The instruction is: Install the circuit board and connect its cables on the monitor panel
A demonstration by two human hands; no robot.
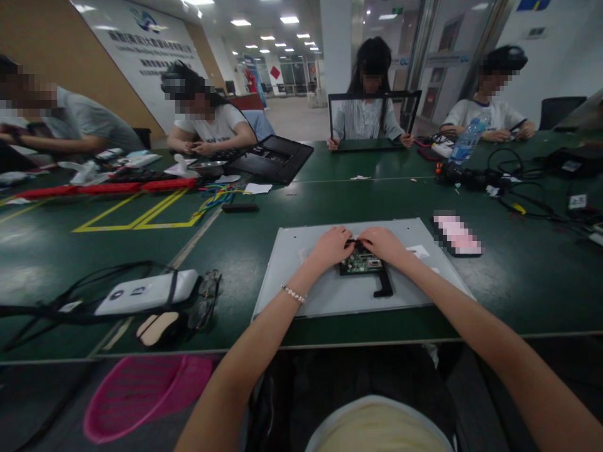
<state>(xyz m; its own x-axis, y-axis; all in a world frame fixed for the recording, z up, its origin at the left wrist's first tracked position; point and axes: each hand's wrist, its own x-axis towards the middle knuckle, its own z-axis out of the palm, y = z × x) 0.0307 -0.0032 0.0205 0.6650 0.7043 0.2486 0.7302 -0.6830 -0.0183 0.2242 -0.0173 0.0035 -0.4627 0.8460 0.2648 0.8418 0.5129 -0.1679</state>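
Note:
A green circuit board (362, 261) in a black plastic bracket (385, 284) lies on a flat grey metal panel (325, 299). The bracket has an arm that sticks out toward me at its lower right. My left hand (333, 243), with a beaded bracelet at the wrist, is closed at the board's upper left edge. On the upper right edge my right hand (380, 242) is closed too, thumb and fingers pinched near a small black part. Both sets of fingertips almost meet there, and they partly hide what lies between them.
A phone (458, 233) lies right of the panel. To the left are a white power bank (147, 292) with cables, glasses (207, 298) and a mouse (157, 328). Across the green table (235, 242) sit several people; one holds a black frame (374, 95). A bottle (467, 139) stands far right.

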